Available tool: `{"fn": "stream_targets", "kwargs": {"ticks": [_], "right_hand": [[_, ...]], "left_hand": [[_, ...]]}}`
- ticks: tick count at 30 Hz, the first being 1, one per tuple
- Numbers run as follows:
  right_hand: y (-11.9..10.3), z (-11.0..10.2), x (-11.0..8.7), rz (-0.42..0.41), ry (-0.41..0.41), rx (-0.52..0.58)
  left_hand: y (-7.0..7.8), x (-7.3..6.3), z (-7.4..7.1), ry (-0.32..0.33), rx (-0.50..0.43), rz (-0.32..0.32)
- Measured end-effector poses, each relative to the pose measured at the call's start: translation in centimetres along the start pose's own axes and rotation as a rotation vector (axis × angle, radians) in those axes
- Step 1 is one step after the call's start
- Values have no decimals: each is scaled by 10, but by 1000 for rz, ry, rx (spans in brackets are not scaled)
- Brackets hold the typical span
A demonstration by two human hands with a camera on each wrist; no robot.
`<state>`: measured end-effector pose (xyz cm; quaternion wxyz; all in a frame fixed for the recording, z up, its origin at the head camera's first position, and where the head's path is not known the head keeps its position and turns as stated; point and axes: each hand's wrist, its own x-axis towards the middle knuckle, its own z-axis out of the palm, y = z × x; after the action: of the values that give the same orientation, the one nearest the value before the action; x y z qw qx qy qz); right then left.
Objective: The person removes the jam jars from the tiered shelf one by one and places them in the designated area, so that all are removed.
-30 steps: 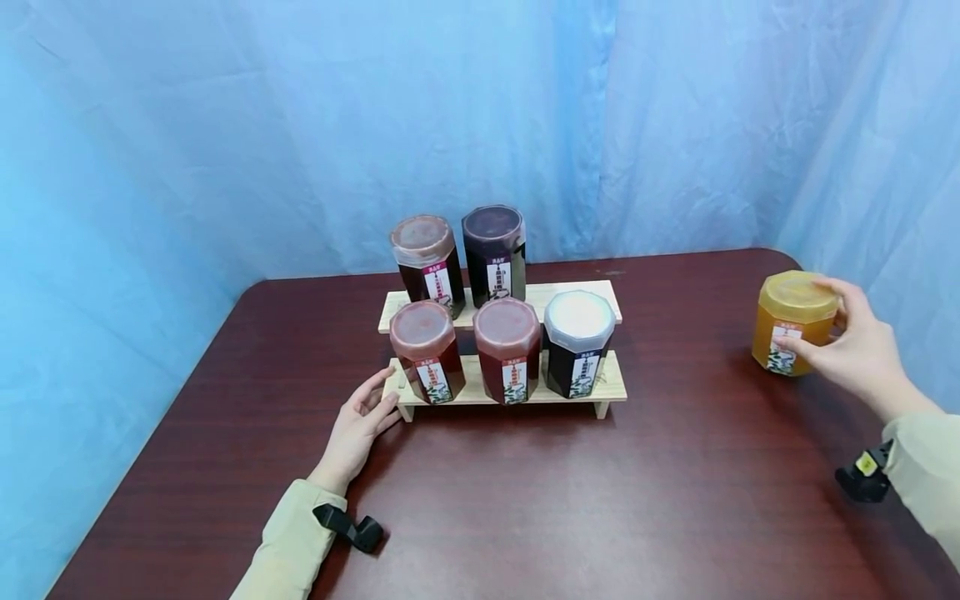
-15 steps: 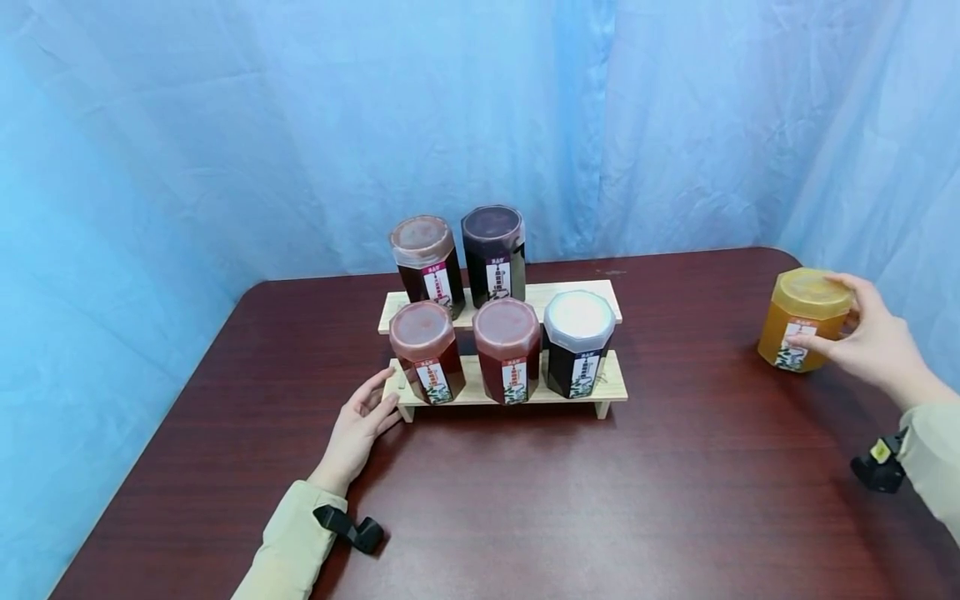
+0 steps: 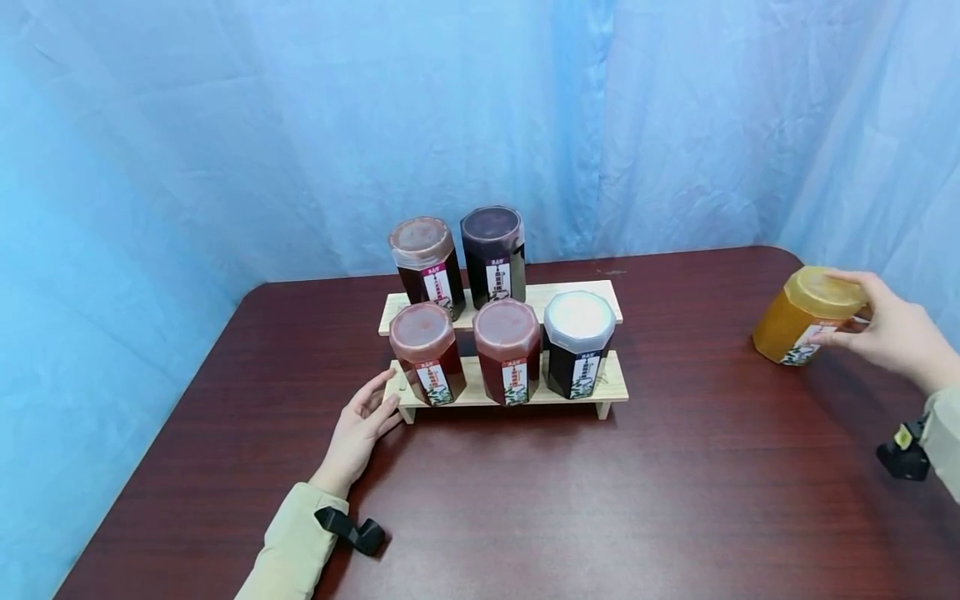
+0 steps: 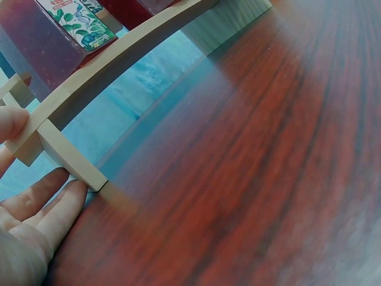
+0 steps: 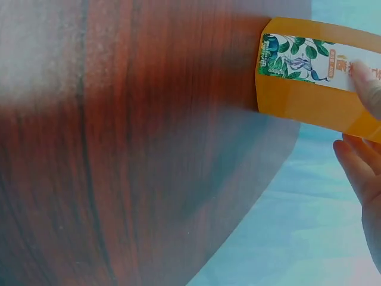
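Clock read from the centre of the head view

Nearest, between 7 and 8 on the bench (image 3: 510, 500): left grip (image 3: 356, 437) at the 9 o'clock end of the front wooden tier (image 3: 615, 385). Best used as a light anchor, I judge; a tug on that corner could rock the tall jars. Pose: forearm slants up toward 1, one digit at the plank's end, other fingers curved in at the leg (image 4: 68, 155); a loose hold, pressure cannot be told

Out at 3, well apart from the tier: right grip (image 3: 892, 333) pinching the amber-filled faceted jar (image 3: 802, 315). Jar tilts, lid toward 2, base toward 8; whether the base edge touches the bench, cannot tell. Held this high, most of the load probably hangs below the fingers: firm thumb, gentle wrist turn, square it upright before weight goes on the base. Pose: forearm in from 4, hand aimed at 10, thumb across the label (image 5: 294, 56), fingers round the opposite side near the lid

Farther, on the front tier: red jars at 7 (image 3: 427, 354) and 5 (image 3: 507, 354), pale-lidded dark jar (image 3: 577, 346) at 4, all upright

Behind, on the back wooden tier (image 3: 570, 292): pink-lidded dark jar (image 3: 423, 258) at 11, purple-lidded dark jar (image 3: 492, 250) at 12

Farthest: blue curtain (image 3: 375, 125)
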<state>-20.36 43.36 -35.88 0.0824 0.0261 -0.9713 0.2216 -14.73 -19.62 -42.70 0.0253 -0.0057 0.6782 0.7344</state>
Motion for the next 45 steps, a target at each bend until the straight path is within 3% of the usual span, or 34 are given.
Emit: {"fn": "stream_targets", "kwargs": {"ticks": [14,30,45], "right_hand": [[7,1,6,-14,-22,17],[-9,-4,2,-3,-33,37],[-35,-12,-4,32,101,46]], "left_hand": [[-2,-1,1,9,3,19],[0,2,2,9,25,-6],[-1,1,1,5,37,18]]}}
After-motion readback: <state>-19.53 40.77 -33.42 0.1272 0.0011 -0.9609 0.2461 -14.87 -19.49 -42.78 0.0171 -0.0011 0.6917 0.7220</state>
